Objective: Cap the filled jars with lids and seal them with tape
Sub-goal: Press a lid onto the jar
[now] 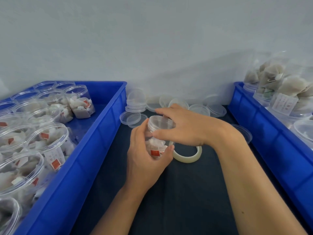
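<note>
Both forearms bare, no sleeves; left hand (pixel 144 155) and right hand (pixel 183 126) ungloved, no rings.

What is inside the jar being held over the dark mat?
Through the clear wall of the jar, pale tea bags with a red tag show. The left hand grips its side and the right hand covers the lid, hiding the rest of the contents.

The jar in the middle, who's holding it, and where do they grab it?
The left hand holds the jar around its lower body. The right hand grips the lid on top by its rim.
</note>
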`<state>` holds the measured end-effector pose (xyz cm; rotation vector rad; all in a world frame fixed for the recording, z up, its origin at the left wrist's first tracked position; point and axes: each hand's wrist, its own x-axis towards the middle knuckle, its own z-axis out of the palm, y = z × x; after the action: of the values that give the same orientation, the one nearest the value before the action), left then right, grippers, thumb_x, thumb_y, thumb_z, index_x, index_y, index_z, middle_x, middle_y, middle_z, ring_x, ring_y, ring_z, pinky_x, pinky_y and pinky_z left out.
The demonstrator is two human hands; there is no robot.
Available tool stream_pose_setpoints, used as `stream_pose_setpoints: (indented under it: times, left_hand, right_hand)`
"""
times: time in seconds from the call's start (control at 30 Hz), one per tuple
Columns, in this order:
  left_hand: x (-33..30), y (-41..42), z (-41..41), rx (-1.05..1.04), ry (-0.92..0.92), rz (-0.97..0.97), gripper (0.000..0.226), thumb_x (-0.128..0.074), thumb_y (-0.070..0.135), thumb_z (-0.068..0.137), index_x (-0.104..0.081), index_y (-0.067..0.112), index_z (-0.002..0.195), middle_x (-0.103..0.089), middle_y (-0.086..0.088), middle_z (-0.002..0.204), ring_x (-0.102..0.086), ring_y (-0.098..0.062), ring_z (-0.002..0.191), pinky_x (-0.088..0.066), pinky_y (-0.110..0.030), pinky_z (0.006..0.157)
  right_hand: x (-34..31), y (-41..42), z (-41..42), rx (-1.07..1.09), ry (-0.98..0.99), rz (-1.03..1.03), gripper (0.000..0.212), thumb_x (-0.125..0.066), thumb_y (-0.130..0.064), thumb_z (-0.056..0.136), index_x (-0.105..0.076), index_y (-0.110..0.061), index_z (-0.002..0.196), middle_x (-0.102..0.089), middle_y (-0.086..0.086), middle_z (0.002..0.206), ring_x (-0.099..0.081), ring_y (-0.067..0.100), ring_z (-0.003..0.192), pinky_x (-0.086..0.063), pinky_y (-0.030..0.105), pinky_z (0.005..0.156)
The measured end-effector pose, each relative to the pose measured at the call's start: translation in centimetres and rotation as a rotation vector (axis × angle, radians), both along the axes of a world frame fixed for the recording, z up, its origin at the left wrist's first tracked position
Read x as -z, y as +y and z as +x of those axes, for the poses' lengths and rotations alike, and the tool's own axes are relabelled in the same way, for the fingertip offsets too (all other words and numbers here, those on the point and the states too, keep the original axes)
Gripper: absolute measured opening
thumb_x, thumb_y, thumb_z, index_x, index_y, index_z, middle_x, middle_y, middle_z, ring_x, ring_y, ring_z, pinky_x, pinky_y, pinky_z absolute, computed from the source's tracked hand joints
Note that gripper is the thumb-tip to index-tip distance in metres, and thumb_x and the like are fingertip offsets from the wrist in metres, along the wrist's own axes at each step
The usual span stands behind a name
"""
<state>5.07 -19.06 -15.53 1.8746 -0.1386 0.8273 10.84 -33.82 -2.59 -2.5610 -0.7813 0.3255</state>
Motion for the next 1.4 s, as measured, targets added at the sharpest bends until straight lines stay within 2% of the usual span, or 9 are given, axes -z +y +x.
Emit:
stream_pose_setpoints:
  times: [0.13, 0.27, 0.37, 0.47, 0.67, 0.77, 0.9, 1.07, 1.4]
  left_hand:
    - [0.2, -0.2, 0.1, 0.009, 0.018, 0.007, 0.088, -0.089, 0.048, 0.075, -0.049, 0.030, 0.152, -0.055, 0.017, 0.136, -0.061, -0.012, 0.128, -0.054, -0.017, 0.091]
    - [0.2, -0.4, 0.2, -0.035, 0.033, 0.072, 0.084, -0.086, 0.058, 0.071, -0.054, 0.031, 0.145, -0.053, 0.021, 0.131, -0.057, -0.006, 0.128, -0.050, -0.014, 0.093]
    - [0.1, -0.1, 0.3, -0.053, 0.025, 0.048, 0.085, -0.086, 0.057, 0.073, -0.052, 0.035, 0.148, -0.053, 0.021, 0.130, -0.058, -0.008, 0.127, -0.049, -0.012, 0.090]
    - [0.1, 0.0, 0.2, -0.041, 0.020, -0.007, 0.089, -0.087, 0.055, 0.074, -0.048, 0.037, 0.153, -0.053, 0.019, 0.133, -0.059, -0.009, 0.127, -0.051, -0.013, 0.092]
    - [0.6, -0.1, 0.4, 0.031, 0.032, -0.051, 0.087, -0.091, 0.045, 0.074, -0.052, 0.029, 0.150, -0.057, 0.015, 0.132, -0.062, -0.012, 0.126, -0.055, -0.019, 0.090]
    - [0.7, 0.0, 0.4, 0.023, 0.041, -0.075, 0.078, -0.089, 0.048, 0.076, -0.056, 0.025, 0.143, -0.060, 0.010, 0.129, -0.064, -0.016, 0.122, -0.057, -0.027, 0.089]
    - [0.2, 0.0, 0.0, 0.033, 0.071, -0.078, 0.083, -0.085, 0.052, 0.081, -0.045, 0.043, 0.153, -0.060, 0.019, 0.137, -0.064, -0.005, 0.125, -0.056, -0.015, 0.085]
    - [-0.5, -0.6, -0.5, 0.106, 0.112, -0.103, 0.069, -0.082, 0.049, 0.082, -0.050, 0.058, 0.143, -0.066, 0.026, 0.091, -0.059, 0.004, 0.068, -0.046, -0.009, 0.060]
    - [-0.1, -1.0, -0.2, 0.055, 0.155, -0.061, 0.069, -0.085, 0.050, 0.084, -0.052, 0.050, 0.145, -0.066, 0.018, 0.098, -0.062, -0.003, 0.081, -0.049, -0.016, 0.071]
  right_hand:
    - [0.2, -0.2, 0.2, 0.102, -0.104, 0.000, 0.071, -0.054, -0.088, 0.073, -0.063, -0.035, 0.119, -0.058, -0.017, 0.113, -0.060, 0.006, 0.098, -0.044, 0.029, 0.072]
    - [1.4, 0.7, -0.1, 0.253, -0.298, 0.010, 0.083, -0.033, -0.097, 0.076, -0.061, -0.018, 0.076, -0.064, -0.006, 0.068, -0.061, 0.013, 0.065, -0.039, 0.033, 0.057]
    - [1.1, 0.5, 0.3, 0.185, -0.251, -0.022, 0.094, -0.023, -0.099, 0.074, -0.067, -0.021, 0.102, -0.066, -0.013, 0.099, -0.064, 0.014, 0.092, -0.046, 0.037, 0.074]
    - [0.2, -0.1, 0.4, 0.038, -0.020, 0.019, 0.089, -0.050, -0.086, 0.074, -0.054, -0.033, 0.145, -0.057, -0.017, 0.130, -0.052, 0.004, 0.112, -0.042, 0.030, 0.086]
    - [1.1, 0.3, 0.1, 0.220, -0.201, -0.023, 0.081, -0.041, -0.102, 0.061, -0.056, -0.031, 0.099, -0.062, -0.014, 0.091, -0.059, 0.009, 0.084, -0.043, 0.033, 0.065]
    - [1.6, 1.0, 0.1, 0.188, -0.347, -0.076, 0.092, -0.027, -0.105, 0.064, -0.056, -0.030, 0.109, -0.061, -0.013, 0.098, -0.060, 0.017, 0.090, -0.042, 0.039, 0.071]
    - [1.5, 0.8, 0.4, 0.087, -0.204, -0.013, 0.085, -0.043, -0.096, 0.070, -0.055, -0.038, 0.132, -0.055, -0.017, 0.120, -0.057, 0.013, 0.106, -0.049, 0.040, 0.087]
    - [2.1, 0.6, 1.0, 0.171, -0.368, -0.036, 0.077, -0.041, -0.101, 0.063, -0.058, -0.032, 0.094, -0.060, -0.015, 0.088, -0.055, 0.009, 0.082, -0.041, 0.034, 0.066]
    - [2.5, 0.8, 1.0, 0.255, -0.452, -0.123, 0.075, -0.024, -0.101, 0.066, -0.049, -0.032, 0.081, -0.056, -0.011, 0.077, -0.042, 0.005, 0.069, -0.024, 0.035, 0.057]
